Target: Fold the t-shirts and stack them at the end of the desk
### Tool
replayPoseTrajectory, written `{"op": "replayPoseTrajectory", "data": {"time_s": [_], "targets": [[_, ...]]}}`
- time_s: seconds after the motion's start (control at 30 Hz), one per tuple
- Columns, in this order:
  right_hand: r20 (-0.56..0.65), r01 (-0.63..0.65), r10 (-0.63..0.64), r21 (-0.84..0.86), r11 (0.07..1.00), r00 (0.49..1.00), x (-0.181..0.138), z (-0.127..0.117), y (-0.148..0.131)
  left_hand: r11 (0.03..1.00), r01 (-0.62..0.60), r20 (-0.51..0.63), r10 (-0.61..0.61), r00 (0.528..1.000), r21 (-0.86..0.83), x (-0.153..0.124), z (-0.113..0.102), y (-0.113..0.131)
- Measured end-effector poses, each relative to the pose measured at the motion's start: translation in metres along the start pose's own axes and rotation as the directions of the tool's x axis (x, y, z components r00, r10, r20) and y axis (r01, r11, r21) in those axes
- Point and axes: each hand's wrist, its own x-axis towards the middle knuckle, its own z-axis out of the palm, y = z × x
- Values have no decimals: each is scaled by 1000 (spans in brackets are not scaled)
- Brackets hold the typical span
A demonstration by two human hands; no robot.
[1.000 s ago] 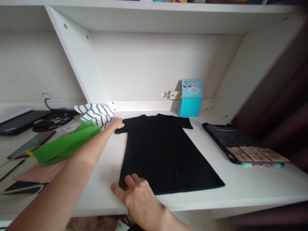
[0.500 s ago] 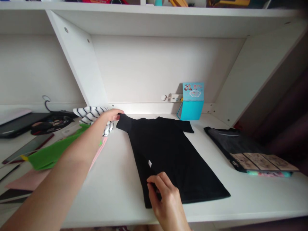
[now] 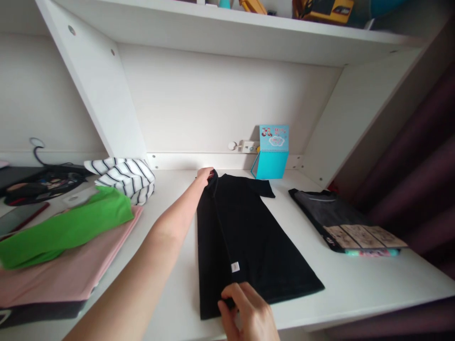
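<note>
A black T-shirt (image 3: 249, 227) lies on the white desk with its neck toward the wall and its hem toward me. My left hand (image 3: 205, 175) grips the shirt at its far left shoulder, where the sleeve is drawn inward. Near the hem, my right hand (image 3: 247, 308) pinches the left part of the shirt between thumb and fingers. Between the hands the left side is folded over in a long strip, and a small white label (image 3: 235, 267) shows along its edge. The right sleeve (image 3: 265, 187) lies flat.
A folded dark shirt (image 3: 334, 213) lies at the right. A teal desk calendar (image 3: 273, 163) stands by a power socket (image 3: 250, 147) at the back. At left are striped cloth (image 3: 131, 177), green cloth (image 3: 71, 222) and pink cloth (image 3: 67, 279). A shelf (image 3: 213, 23) overhangs the desk.
My left hand has moved right with the shirt's left sleeve, folding that side inward. My right hand has drawn the hem edge slightly inward. The camera view has turned to the right.
</note>
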Motion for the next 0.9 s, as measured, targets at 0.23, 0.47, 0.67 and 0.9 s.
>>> {"op": "replayPoseTrajectory", "data": {"time_s": [0.23,0.47,0.67,0.9], "targets": [[17,-32,31,70,997,999,0,5,3,938,-231,107,210,972,257,-21,-26,-24],[185,7,-4,-16,1000,983,15,-27,1,671,-507,246,450,859,542,-57,-43,-64],[286,107,18,-416,903,958,142,-49,18,453,-488,312,409,857,746,-67,-43,-75],[360,109,55,-418,902,931,261,36,76,284,-412,323,312,894,866,-61,-46,-73]]}}
